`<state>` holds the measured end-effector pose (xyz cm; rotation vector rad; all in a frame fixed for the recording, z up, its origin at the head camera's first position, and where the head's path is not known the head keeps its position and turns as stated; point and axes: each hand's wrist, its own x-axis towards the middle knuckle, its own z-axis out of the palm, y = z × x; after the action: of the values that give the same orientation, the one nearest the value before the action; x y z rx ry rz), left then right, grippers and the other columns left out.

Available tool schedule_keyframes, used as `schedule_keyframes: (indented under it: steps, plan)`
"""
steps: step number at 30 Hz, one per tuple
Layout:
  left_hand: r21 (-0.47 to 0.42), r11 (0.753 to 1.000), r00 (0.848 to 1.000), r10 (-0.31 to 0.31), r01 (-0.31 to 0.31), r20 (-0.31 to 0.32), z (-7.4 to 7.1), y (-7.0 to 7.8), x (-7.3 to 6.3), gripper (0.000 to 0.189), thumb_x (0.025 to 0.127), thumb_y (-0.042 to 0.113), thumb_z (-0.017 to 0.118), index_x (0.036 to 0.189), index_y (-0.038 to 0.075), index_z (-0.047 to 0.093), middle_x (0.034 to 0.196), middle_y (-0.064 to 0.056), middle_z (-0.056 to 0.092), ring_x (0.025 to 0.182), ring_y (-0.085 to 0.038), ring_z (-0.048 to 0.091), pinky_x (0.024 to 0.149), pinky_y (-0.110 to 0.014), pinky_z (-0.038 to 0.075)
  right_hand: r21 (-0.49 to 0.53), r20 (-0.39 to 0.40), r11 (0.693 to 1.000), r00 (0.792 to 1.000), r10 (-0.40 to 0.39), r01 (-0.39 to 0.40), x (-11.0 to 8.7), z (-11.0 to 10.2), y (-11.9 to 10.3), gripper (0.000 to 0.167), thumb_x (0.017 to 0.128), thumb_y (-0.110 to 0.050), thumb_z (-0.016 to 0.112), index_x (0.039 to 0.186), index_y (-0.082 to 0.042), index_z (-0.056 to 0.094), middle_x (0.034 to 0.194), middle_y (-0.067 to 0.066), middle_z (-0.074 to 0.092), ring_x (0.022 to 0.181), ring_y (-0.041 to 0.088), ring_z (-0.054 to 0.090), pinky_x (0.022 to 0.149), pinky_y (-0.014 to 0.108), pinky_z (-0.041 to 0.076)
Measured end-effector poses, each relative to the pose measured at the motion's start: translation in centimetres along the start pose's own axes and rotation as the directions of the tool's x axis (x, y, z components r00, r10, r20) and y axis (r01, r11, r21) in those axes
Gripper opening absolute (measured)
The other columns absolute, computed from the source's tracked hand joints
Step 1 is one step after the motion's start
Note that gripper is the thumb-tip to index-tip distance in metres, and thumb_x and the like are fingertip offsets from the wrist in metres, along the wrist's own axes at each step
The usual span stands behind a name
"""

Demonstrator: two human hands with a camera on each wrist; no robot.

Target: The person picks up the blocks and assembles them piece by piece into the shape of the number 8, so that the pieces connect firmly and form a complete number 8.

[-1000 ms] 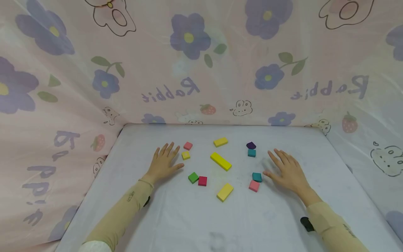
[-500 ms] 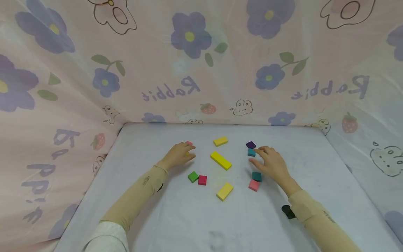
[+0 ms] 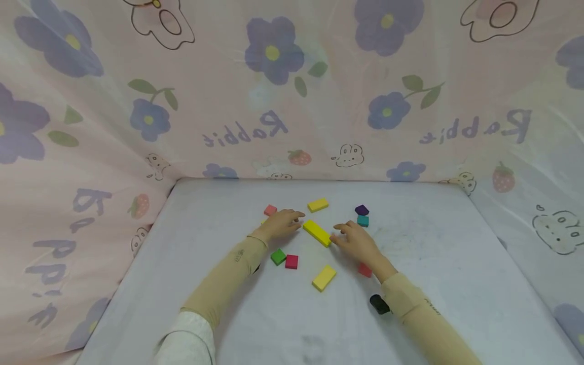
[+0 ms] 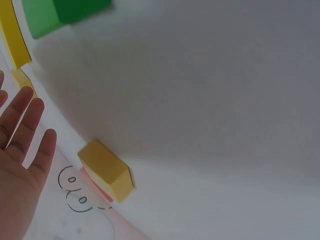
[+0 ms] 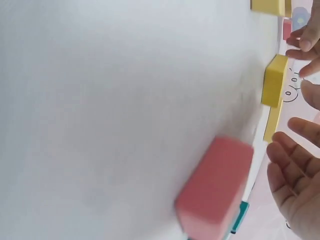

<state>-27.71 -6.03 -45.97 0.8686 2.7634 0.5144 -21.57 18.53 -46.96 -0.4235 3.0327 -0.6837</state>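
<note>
Left forearm [image 3: 223, 284], beige-sleeved, enters near 7 o'clock, slants up toward 1; pale outer sleeve [image 3: 188, 338] at its lower end. Left hand [image 3: 280, 224] just below frame centre at 6–7 o'clock, back up, aimed about 2–3, lightly bent. Right forearm [image 3: 424, 317], also beige-sleeved, enters at 5, slants toward 10–11. Right hand [image 3: 358, 244] at 4 o'clock, aimed about 10, loosely curved. Hands face each other, apart. Left wrist view: left hand at 8–9, palm side showing, fingers [image 4: 31, 125] spread, tips toward 1. Right wrist view: right hand at 4, tips about 11; left hand at 2.
</note>
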Motion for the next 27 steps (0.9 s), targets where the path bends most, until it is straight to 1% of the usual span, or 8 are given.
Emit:
schedule_keyframes:
  steps: [3, 8, 10, 16, 19, 21, 24, 27]
  plan:
    - [-0.027, 1.0, 1.0, -0.011, 0.011, 0.012, 0.6, 0.3, 0.6, 0.038, 0.097, 0.022, 0.046, 0.136, 0.018, 0.048, 0.12, -0.004, 0.062, 0.11, -0.019, 0.056, 0.101, -0.036, 0.042, 0.027, 0.035, 0.999, 0.999, 0.026, -0.027, 0.3, 0.6, -0.4, 0.043, 0.088, -0.038, 0.061, 0.119, -0.008, 0.062, 0.103, 0.012, 0.061, 0.09, 0.025, 0.059, 0.08, 0.041, 0.05]
    - [-0.075, 0.996, 0.999, -0.042, 0.044, 0.026, 1.2, 0.4, 1.2, 0.038, 0.097, 0.019, 0.044, 0.135, 0.021, 0.048, 0.119, -0.003, 0.062, 0.107, -0.018, 0.055, 0.1, -0.036, 0.042, 0.04, 0.031, 0.997, 0.998, 0.06, -0.061, 0.5, 0.8, -1.0, 0.037, 0.084, -0.035, 0.066, 0.11, -0.008, 0.065, 0.098, 0.012, 0.061, 0.082, 0.022, 0.058, 0.075, 0.038, 0.05]
    - [-0.073, 0.996, 0.999, -0.049, 0.05, 0.022, 1.3, 0.4, 1.4, 0.037, 0.097, 0.019, 0.045, 0.134, 0.021, 0.05, 0.117, -0.002, 0.062, 0.105, -0.017, 0.055, 0.099, -0.034, 0.043, 0.035, 0.029, 0.997, 0.997, 0.067, -0.068, 0.6, 0.7, -1.2, 0.035, 0.084, -0.034, 0.067, 0.106, -0.008, 0.065, 0.096, 0.012, 0.061, 0.08, 0.022, 0.057, 0.074, 0.037, 0.049]
    - [-0.046, 0.999, 1.0, -0.024, 0.023, -0.015, 1.7, 0.4, 2.2, 0.033, 0.095, 0.02, 0.05, 0.127, 0.018, 0.057, 0.109, -0.002, 0.063, 0.094, -0.015, 0.055, 0.089, -0.03, 0.045, 0.022, 0.058, 0.996, 0.995, 0.08, -0.081, 0.9, 0.7, -1.1, 0.035, 0.081, -0.036, 0.07, 0.102, -0.008, 0.065, 0.095, 0.01, 0.061, 0.079, 0.02, 0.056, 0.072, 0.036, 0.049]
    - [-0.025, 0.999, 0.999, -0.025, 0.024, -0.021, 1.8, 0.4, 2.3, 0.032, 0.095, 0.021, 0.051, 0.126, 0.019, 0.059, 0.107, -0.002, 0.062, 0.09, -0.014, 0.053, 0.085, -0.029, 0.045, 0.019, 0.072, 0.996, 0.994, 0.081, -0.082, 1.0, 0.9, -1.0, 0.035, 0.08, -0.036, 0.071, 0.1, -0.008, 0.066, 0.095, 0.009, 0.061, 0.079, 0.02, 0.056, 0.072, 0.035, 0.049]
    - [-0.027, 0.999, 0.999, -0.028, 0.027, -0.025, 1.9, 0.3, 2.4, 0.032, 0.095, 0.022, 0.051, 0.126, 0.02, 0.059, 0.107, -0.001, 0.062, 0.09, -0.014, 0.052, 0.084, -0.028, 0.045, 0.026, 0.075, 0.995, 0.993, 0.093, -0.095, 1.1, 1.0, -0.9, 0.034, 0.079, -0.035, 0.072, 0.099, -0.007, 0.066, 0.094, 0.009, 0.062, 0.079, 0.019, 0.056, 0.073, 0.035, 0.049]
    - [-0.071, 0.997, 0.999, -0.032, 0.03, -0.036, 1.9, 0.2, 2.3, 0.031, 0.094, 0.023, 0.052, 0.125, 0.02, 0.06, 0.107, -0.001, 0.062, 0.091, -0.014, 0.053, 0.085, -0.029, 0.045, 0.046, 0.075, 0.991, 0.989, 0.125, -0.128, 1.0, 1.3, -0.9, 0.034, 0.079, -0.033, 0.072, 0.098, -0.005, 0.067, 0.094, 0.009, 0.063, 0.079, 0.018, 0.057, 0.074, 0.036, 0.05]
    - [-0.138, 0.989, 0.998, -0.062, 0.057, -0.026, 2.0, -0.1, 2.1, 0.03, 0.093, 0.024, 0.055, 0.123, 0.022, 0.061, 0.106, 0.0, 0.062, 0.093, -0.014, 0.053, 0.086, -0.03, 0.045, 0.08, 0.088, 0.983, 0.984, 0.156, -0.163, 0.9, 1.6, -1.1, 0.034, 0.079, -0.032, 0.073, 0.097, -0.003, 0.068, 0.093, 0.008, 0.063, 0.078, 0.018, 0.056, 0.074, 0.035, 0.05]
